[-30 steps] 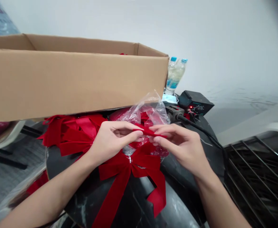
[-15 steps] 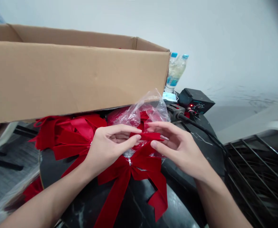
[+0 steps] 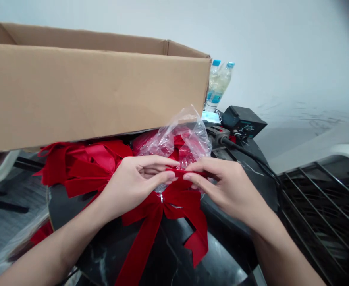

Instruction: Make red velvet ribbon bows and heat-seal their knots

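Between my two hands a short strip of red velvet ribbon [image 3: 180, 173] is stretched level. My left hand [image 3: 141, 174] pinches its left end between thumb and fingers. At the other end, the thumb and fingertips of my right hand [image 3: 218, 178] press on the strip. Just below lies a red velvet bow [image 3: 162, 206] with a silvery tie at its middle and long tails on the dark table. Behind the fingers sits a clear plastic bag [image 3: 189, 131] with red pieces inside. More red bows [image 3: 85, 163] are piled left of my left hand.
A large open cardboard box [image 3: 97, 91] stands at the back left. Plastic bottles [image 3: 218, 85], a blue face mask [image 3: 211, 116] and a black control box [image 3: 244, 121] with a thick cable are at the back right. A black wire rack [image 3: 317, 214] stands right of the dark marbled table [image 3: 222, 254].
My right fingers have moved left and closed onto the ribbon strip, which now looks flatter and narrower. My left hand keeps its pinch. The view has shifted slightly.
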Available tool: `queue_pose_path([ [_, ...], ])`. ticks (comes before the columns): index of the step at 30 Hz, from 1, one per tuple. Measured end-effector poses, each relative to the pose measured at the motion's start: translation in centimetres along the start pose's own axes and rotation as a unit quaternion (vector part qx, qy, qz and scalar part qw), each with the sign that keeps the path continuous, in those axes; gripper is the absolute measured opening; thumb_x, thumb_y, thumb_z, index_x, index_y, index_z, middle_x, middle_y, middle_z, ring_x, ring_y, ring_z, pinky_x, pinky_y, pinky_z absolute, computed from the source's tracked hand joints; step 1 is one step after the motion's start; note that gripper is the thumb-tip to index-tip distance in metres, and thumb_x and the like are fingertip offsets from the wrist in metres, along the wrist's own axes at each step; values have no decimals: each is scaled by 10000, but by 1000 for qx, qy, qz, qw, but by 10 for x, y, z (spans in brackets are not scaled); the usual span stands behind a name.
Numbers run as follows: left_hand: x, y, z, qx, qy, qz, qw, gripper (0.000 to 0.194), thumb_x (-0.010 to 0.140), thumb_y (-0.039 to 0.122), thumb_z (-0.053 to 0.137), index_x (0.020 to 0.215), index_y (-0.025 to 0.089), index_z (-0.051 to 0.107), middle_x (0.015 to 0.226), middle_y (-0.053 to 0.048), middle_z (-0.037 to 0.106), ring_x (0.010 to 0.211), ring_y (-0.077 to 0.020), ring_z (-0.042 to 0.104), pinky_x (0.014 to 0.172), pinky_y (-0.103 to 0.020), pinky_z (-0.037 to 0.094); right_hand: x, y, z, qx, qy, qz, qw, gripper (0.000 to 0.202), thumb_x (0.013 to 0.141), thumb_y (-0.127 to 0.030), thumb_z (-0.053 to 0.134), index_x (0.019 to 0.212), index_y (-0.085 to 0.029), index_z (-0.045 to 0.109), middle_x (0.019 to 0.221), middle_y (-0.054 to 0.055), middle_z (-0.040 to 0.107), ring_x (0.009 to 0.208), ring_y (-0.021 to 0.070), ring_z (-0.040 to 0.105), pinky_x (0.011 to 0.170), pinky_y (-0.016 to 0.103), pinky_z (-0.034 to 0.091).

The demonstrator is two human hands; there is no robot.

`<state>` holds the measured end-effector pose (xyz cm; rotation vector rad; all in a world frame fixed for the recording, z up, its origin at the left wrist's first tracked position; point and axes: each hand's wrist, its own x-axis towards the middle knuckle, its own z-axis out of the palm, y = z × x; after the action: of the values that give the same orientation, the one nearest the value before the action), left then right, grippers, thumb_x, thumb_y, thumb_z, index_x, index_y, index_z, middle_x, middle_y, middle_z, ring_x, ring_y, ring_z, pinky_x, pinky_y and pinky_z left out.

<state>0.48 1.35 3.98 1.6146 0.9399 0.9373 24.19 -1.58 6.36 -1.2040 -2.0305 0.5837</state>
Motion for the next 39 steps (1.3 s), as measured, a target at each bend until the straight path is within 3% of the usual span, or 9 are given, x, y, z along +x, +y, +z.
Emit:
queue_pose_path([
  [3, -10, -5, -8, 216, -79, 38, 972, 348, 833, 332, 838, 1159, 231, 769, 989, -47, 817, 890, -256, 780, 834, -389, 647, -25, -13, 0, -43, 4, 10, 999, 61, 993, -243, 671, 975, -266, 725, 917, 4, 768, 795, 172, 716, 753, 288, 577],
  [6, -23, -12, -8, 440, -141, 97, 881, 314, 893, 217, 754, 1202, 164, 728, 1123, -128, 751, 1053, -331, 693, 942, -529, 546, -62, -23, 22, -20, -82, 81, 993, 123, 1044, -215, 578, 1003, -273, 679, 932, -13, 746, 798, 156, 702, 724, 274, 569],
  [9, -30, -12, -2, 489, -176, 116, 846, 200, 957, 163, 616, 1134, 139, 706, 1103, -141, 701, 1051, -328, 644, 939, -535, 495, -92, -21, 57, -101, -60, 64, 991, 151, 1056, -169, 521, 1062, -238, 655, 1215, 54, 720, 1065, 237, 671, 900, 393, 560],
  [13, -27, -1, -2, 374, -154, 67, 912, 99, 912, 204, 652, 1006, 174, 649, 975, -59, 663, 911, -235, 641, 852, -387, 504, -102, -12, 80, -160, 6, 46, 986, 105, 1046, -170, 549, 1045, -208, 647, 1301, 93, 685, 1206, 311, 584, 971, 499, 486],
  [17, -22, 17, -12, 181, -182, -44, 966, 152, 867, 263, 720, 936, 208, 595, 917, -2, 665, 863, -186, 661, 797, -300, 500, -96, -18, 53, -81, -10, 31, 996, 87, 1045, -183, 574, 1027, -232, 643, 1080, 25, 722, 1074, 230, 631, 982, 430, 455],
  [22, -29, 30, -5, -19, -285, -200, 937, 238, 884, 244, 721, 916, 222, 486, 786, 14, 716, 737, -153, 689, 667, -232, 455, -84, -30, -20, 34, -123, 64, 990, 116, 1047, -315, 587, 991, -252, 666, 1014, -9, 715, 894, 148, 654, 814, 268, 502],
  [26, -37, 28, 15, -166, -290, -253, 908, 305, 852, 186, 761, 934, 219, 469, 906, -62, 786, 808, -170, 751, 730, -242, 522, -59, -17, -59, 76, -238, 95, 964, 228, 996, -443, 647, 916, -237, 702, 890, -7, 729, 787, 168, 643, 721, 274, 491],
  [35, -21, 5, 45, -370, -115, -275, 880, 145, 963, 266, 646, 902, 133, 644, 799, -75, 744, 697, -141, 721, 684, -217, 588, -39, 20, -53, 4, -118, 28, 993, 189, 983, -404, 656, 940, -229, 713, 952, 21, 748, 853, 188, 671, 781, 307, 495],
  [39, -19, -2, 52, -388, -131, -231, 883, 161, 1013, 267, 602, 1006, 115, 653, 849, -122, 770, 808, -199, 776, 773, -270, 622, -31, 26, -57, 14, -133, 23, 991, 196, 979, -404, 663, 916, -225, 711, 932, 15, 746, 847, 184, 671, 787, 305, 506],
])
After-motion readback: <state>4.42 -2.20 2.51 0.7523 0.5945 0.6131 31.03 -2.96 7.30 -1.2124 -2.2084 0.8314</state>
